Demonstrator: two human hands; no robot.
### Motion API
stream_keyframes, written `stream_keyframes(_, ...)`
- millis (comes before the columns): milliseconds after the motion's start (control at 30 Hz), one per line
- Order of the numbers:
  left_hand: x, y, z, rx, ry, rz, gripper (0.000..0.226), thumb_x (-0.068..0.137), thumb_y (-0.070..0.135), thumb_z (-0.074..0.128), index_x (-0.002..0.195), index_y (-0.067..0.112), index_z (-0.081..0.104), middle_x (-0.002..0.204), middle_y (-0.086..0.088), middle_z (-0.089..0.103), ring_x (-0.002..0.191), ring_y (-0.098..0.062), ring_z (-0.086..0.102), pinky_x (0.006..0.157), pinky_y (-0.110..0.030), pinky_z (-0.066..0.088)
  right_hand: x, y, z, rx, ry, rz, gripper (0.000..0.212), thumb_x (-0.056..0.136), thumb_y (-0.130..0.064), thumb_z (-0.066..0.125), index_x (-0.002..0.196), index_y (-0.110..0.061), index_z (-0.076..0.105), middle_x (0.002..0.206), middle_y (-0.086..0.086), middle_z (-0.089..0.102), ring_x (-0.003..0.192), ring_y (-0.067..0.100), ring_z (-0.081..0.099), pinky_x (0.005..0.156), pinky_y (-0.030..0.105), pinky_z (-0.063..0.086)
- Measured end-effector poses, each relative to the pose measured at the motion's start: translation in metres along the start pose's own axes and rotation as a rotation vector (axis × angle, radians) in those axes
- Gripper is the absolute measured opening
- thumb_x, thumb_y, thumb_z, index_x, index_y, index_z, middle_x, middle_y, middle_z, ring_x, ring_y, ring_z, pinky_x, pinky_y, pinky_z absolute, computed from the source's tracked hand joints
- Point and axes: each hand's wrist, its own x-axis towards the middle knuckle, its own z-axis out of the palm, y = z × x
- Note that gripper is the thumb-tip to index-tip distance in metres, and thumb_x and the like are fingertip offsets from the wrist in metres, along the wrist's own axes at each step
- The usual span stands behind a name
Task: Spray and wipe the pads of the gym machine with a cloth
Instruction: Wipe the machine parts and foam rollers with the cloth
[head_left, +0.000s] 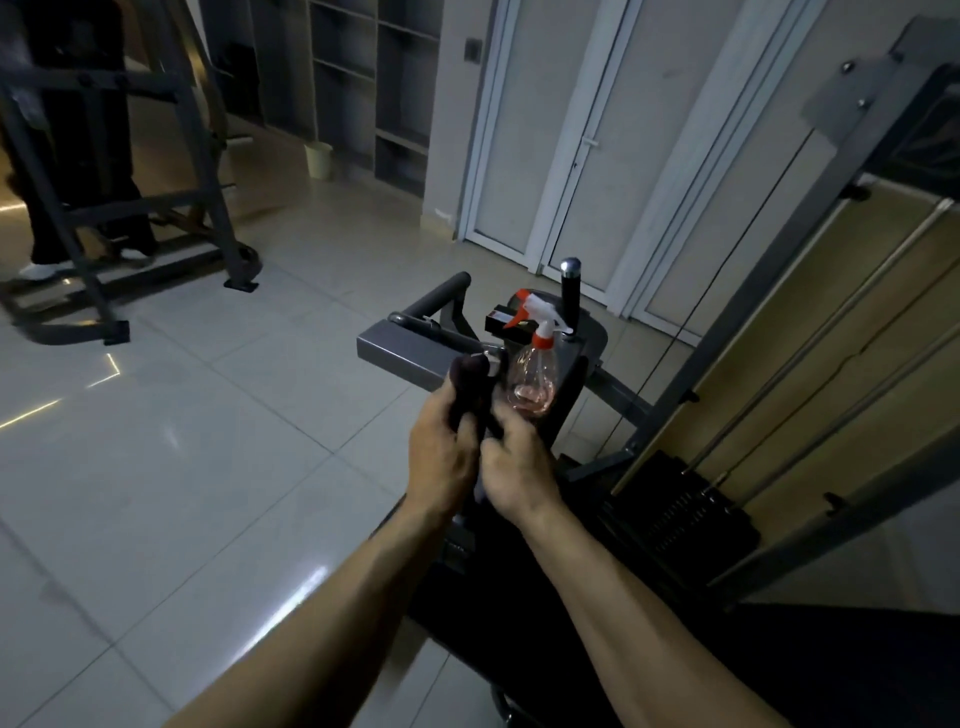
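Observation:
A dark cloth is bunched between both hands above the gym machine. My left hand grips its upper part, fingers curled round it. My right hand pinches the lower end close beside the left. Just beyond the hands a clear spray bottle with a white and orange trigger head stands on the machine's dark pad, a little pink liquid in its bottom. The black seat pad lies under my forearms, mostly hidden.
A grey metal arm and a black upright handle stand behind the bottle. The weight stack and frame rise at right. Another machine and a person's legs are at far left. Tiled floor lies between.

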Motion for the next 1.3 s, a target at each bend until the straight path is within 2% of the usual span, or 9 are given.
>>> stream_keyframes(67, -0.013, -0.013, 0.000, 0.015, 0.026, 0.084, 0.057, 0.092, 0.001, 0.062, 0.142, 0.028, 0.058, 0.128, 0.003, 0.065, 0.119, -0.014, 0.061, 0.099, -0.027, 0.049, 0.001, 0.006, 0.005, -0.001, 0.015, -0.016, 0.066, 0.089, -0.001, 0.048, 0.150, -0.027, 0.053, 0.147, -0.002, 0.059, 0.136, 0.014, 0.054, 0.118, 0.036, 0.040)
stream_keyframes(200, -0.029, -0.027, -0.004, -0.017, -0.006, 0.162, 0.075, 0.089, 0.003, 0.071, 0.155, 0.027, 0.044, 0.151, 0.004, 0.051, 0.137, -0.011, 0.051, 0.112, -0.031, 0.044, 0.002, 0.013, 0.008, 0.144, 0.007, 0.032, 0.063, 0.087, 0.007, 0.043, 0.141, -0.021, 0.061, 0.132, -0.002, 0.068, 0.123, 0.007, 0.062, 0.113, 0.037, 0.047)
stream_keyframes(467, -0.078, -0.072, -0.018, 0.126, -0.113, 0.127, 0.112, 0.062, -0.022, 0.066, 0.157, 0.030, 0.039, 0.165, 0.009, 0.033, 0.149, -0.011, 0.037, 0.118, -0.032, 0.039, -0.003, 0.016, 0.023, 0.305, 0.033, 0.054, 0.078, 0.086, -0.004, 0.042, 0.161, -0.022, 0.033, 0.160, 0.001, 0.044, 0.146, 0.014, 0.043, 0.123, 0.042, 0.034)
stream_keyframes(700, -0.099, -0.087, -0.044, 0.228, -0.090, 0.083, 0.080, 0.075, -0.012, 0.061, 0.147, 0.024, 0.056, 0.151, 0.007, 0.052, 0.139, -0.013, 0.049, 0.112, -0.045, 0.045, -0.005, 0.017, 0.021, 0.375, 0.102, 0.101, 0.064, 0.089, -0.011, 0.045, 0.152, -0.017, 0.049, 0.154, -0.005, 0.051, 0.141, 0.013, 0.048, 0.121, 0.045, 0.037)
stream_keyframes(800, -0.031, -0.028, -0.047, -0.154, -0.015, -0.138, 0.065, 0.081, -0.002, 0.047, 0.139, 0.024, 0.060, 0.134, -0.003, 0.066, 0.123, -0.020, 0.062, 0.107, -0.050, 0.050, -0.012, 0.023, 0.012, 0.415, 0.178, 0.142, 0.049, 0.099, -0.008, 0.046, 0.146, -0.018, 0.056, 0.144, 0.001, 0.060, 0.134, 0.018, 0.055, 0.116, 0.041, 0.044)
stream_keyframes(933, 0.048, 0.029, -0.034, -0.565, -0.203, -0.447, 0.041, 0.099, -0.003, 0.044, 0.125, 0.019, 0.068, 0.113, -0.012, 0.075, 0.108, -0.033, 0.070, 0.099, -0.050, 0.054, -0.027, 0.041, 0.000, 0.461, 0.270, 0.185, 0.043, 0.104, -0.003, 0.045, 0.128, -0.031, 0.066, 0.131, -0.010, 0.066, 0.125, 0.010, 0.061, 0.111, 0.040, 0.048)
stream_keyframes(1033, 0.042, 0.015, -0.029, -0.517, -0.250, -0.541, 0.029, 0.102, 0.006, 0.046, 0.117, 0.014, 0.070, 0.113, -0.017, 0.073, 0.099, -0.030, 0.071, 0.087, -0.039, 0.058, -0.036, 0.051, -0.008, 0.467, 0.330, 0.213, 0.041, 0.104, -0.001, 0.045, 0.115, -0.033, 0.067, 0.124, -0.010, 0.067, 0.119, 0.011, 0.064, 0.105, 0.040, 0.053)
stream_keyframes(1167, 0.000, -0.024, -0.037, -0.296, -0.270, -0.519, 0.024, 0.098, 0.003, 0.049, 0.104, 0.000, 0.072, 0.082, -0.012, 0.072, 0.063, -0.016, 0.068, 0.055, -0.023, 0.052, -0.035, 0.055, 0.001, 0.465, 0.348, 0.234, 0.038, 0.101, 0.004, 0.045, 0.118, -0.020, 0.070, 0.119, -0.008, 0.069, 0.115, 0.011, 0.066, 0.105, 0.042, 0.054)
stream_keyframes(1300, -0.029, -0.059, -0.056, -0.022, -0.306, -0.362, 0.025, 0.089, 0.014, 0.050, 0.088, 0.017, 0.076, 0.081, -0.002, 0.076, 0.077, -0.022, 0.072, 0.070, -0.034, 0.056, -0.028, 0.040, 0.022, 0.413, 0.319, 0.181, 0.039, 0.098, 0.005, 0.050, 0.111, -0.025, 0.071, 0.115, -0.010, 0.070, 0.110, 0.004, 0.066, 0.104, 0.031, 0.055)
